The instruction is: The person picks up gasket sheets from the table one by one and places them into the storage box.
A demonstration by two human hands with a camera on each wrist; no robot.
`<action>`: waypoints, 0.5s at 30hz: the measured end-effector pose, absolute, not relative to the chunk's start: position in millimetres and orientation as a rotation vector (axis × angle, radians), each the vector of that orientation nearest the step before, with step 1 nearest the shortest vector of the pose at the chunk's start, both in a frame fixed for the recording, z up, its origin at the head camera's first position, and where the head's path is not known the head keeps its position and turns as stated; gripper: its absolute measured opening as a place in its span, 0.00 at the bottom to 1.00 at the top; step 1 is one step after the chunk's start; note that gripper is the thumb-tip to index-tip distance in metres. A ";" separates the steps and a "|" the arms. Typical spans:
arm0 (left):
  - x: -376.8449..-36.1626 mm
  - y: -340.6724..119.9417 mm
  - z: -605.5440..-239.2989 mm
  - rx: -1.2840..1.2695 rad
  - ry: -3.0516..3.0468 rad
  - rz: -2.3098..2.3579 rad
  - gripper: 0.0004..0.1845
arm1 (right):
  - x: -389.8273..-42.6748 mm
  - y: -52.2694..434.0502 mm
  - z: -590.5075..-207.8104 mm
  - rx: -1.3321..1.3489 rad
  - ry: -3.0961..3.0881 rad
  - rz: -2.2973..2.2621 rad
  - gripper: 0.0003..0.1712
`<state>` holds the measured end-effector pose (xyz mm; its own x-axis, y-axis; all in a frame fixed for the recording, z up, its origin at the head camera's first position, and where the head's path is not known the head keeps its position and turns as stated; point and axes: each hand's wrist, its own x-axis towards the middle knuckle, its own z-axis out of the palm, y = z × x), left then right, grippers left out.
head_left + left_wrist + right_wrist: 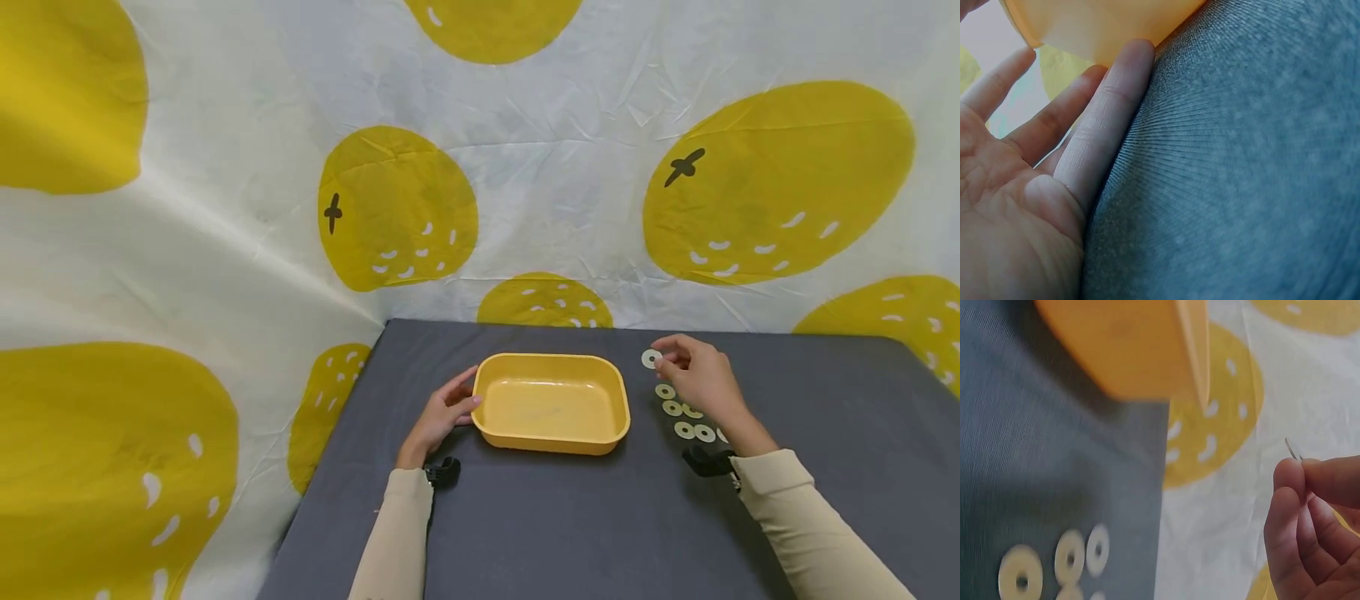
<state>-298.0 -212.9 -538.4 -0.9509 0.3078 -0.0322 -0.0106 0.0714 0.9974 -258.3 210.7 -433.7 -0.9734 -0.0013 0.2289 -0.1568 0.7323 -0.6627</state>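
Observation:
A shallow yellow tray [553, 442] sits on the grey table [570, 525]. My left hand [452, 407] rests at its left end with straight fingers; the left wrist view has those fingers [1107, 112] touching the tray's wall [1097, 28]. Right of the tray, my right hand [672, 359] pinches a white washer [650, 358] just above the table. In the right wrist view that washer [1293, 449] appears edge-on between thumb and fingertips [1289, 478]. Several more washers [672, 408] lie in a loose row under that hand, also visible as washers [1069, 557] in the right wrist view.
A white cloth with big yellow fruit shapes [397, 208] hangs behind and to the left of the table. The table's left edge [330, 450] runs close to my left forearm. The tray [1129, 350] holds nothing visible.

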 end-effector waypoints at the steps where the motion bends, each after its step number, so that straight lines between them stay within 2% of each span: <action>1: -298.5 -211.9 -538.4 0.303 2.109 1.969 0.34 | -257.3 206.5 -432.0 0.140 -2.718 1.072 0.16; 15: -298.1 -213.5 -539.2 0.301 2.142 1.936 0.34 | -259.8 142.4 -423.8 0.297 -2.666 1.292 0.14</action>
